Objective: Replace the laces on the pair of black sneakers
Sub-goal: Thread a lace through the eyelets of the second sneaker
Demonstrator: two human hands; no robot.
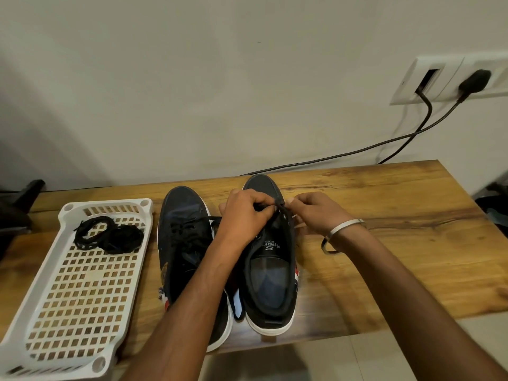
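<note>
Nearest the camera, both forearms are reaching forward over the table edge (357, 314) to the right sneaker (270, 257), which is sitting heel toward the person with its tongue lifted and its eyelets mostly bare. The left hand (243, 213) is curling its fingers around the lace (277, 207) at the front eyelets, and the right hand (316, 213), a pale bangle (347, 226) on its wrist, is pinching the same lace from the other side; which end each is holding is too small to tell. The lace is looking thin, limp and light, so it will likely flop and twist unless taken close to its stiff tip, which seems the best place to hold it for threading. The shoe is looking soft in the upper and firm in its white sole, light enough to slide on the smooth wood, so steadying it by the eyelet flap should help. Just beside it on the left, the left sneaker (189, 251) is lying laced, partly under the left forearm. Further left, a white perforated basket (68, 298) is holding a loose bundle of black laces (108, 235) near its far end. The wooden table is running back to a plain wall (220, 78), where a socket plate (450, 78) is carrying a black plug (474, 81) and two cables (371, 147) are drooping down behind the table.
</note>
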